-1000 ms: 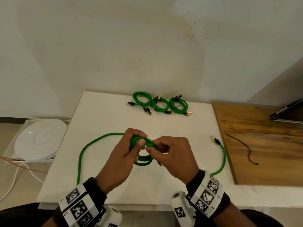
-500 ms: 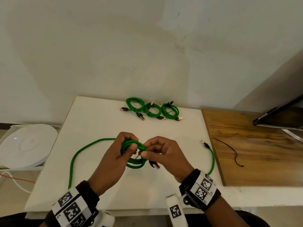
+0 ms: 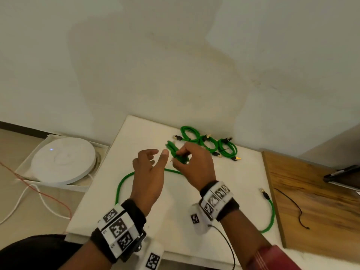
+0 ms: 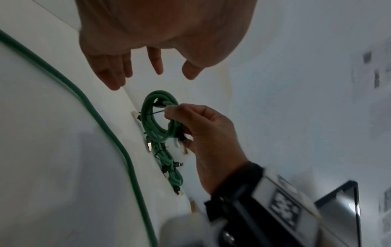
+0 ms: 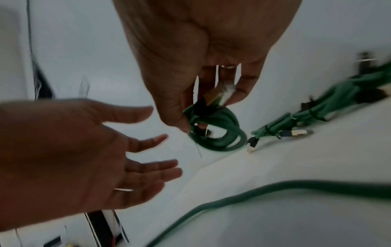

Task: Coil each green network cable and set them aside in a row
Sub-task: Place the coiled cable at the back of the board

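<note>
While my right hand (image 3: 194, 162) is pinching the coiled green cable (image 3: 175, 152) between thumb and fingertips, lifted above the white table (image 3: 224, 191), my left hand (image 3: 150, 172) is hanging just beside it at its nine o'clock with fingers loose and spread, grasping nothing and apart from the coil. From the left wrist view I am seeing the coil (image 4: 158, 117) standing on edge as a ring, with a thin black tie running from it to my right fingertips (image 4: 175, 110). From the right wrist view a connector is sitting against my curled fingers (image 5: 243, 90) above the coil (image 5: 220, 133). At one o'clock from the held coil, three finished coils (image 3: 210, 144) are lying in a row along the table's far edge, touching one another. A loose green cable (image 3: 120, 184) is lying uncoiled on the table, curving under my wrists, with its plug (image 3: 264, 193) at about four o'clock from my right hand. A white round device (image 3: 62, 162) is sitting in a tray off the table at nine o'clock, and a wooden board (image 3: 321, 211) is lying at three o'clock.
</note>
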